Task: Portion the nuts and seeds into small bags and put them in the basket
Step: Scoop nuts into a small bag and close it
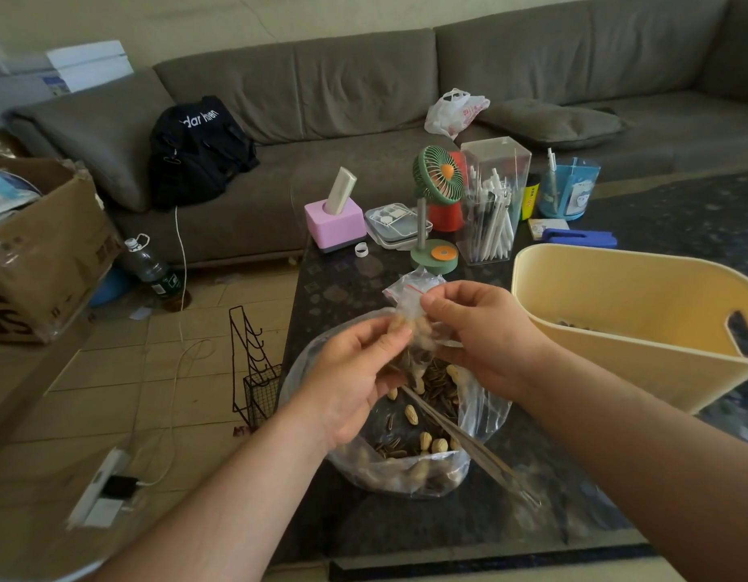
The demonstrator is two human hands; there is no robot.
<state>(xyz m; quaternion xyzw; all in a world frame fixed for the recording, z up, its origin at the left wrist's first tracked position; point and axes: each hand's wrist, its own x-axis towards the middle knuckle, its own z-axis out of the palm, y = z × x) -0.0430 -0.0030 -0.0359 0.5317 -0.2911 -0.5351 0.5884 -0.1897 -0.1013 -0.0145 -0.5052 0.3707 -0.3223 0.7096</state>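
Pinching a small bag (pixel 410 325) between them, both hands are working just above the big bag (pixel 410 438) of nuts and seeds. The left hand (pixel 355 380) is curling its fingers round the small bag's left side, and the right hand (pixel 477 333) is nipping the top of it with thumb and fingertips. Peanuts and striped seeds are showing inside the small bag. The big bag is lying open on the near part of the dark table (pixel 616 476), close to the table's left edge, and a long thin stick is resting across its mouth. The yellow basket (pixel 624 296) is sitting just to the right of the hands, with something dark showing at its bottom. Bare table is lying open near the right arm. Far behind the hands, a green fan (pixel 435 212), a clear box of pens (pixel 492 207) and a pink box (pixel 334 222) are crowding the far end of the table. A grey sofa (pixel 364 86) is stretching across behind them.
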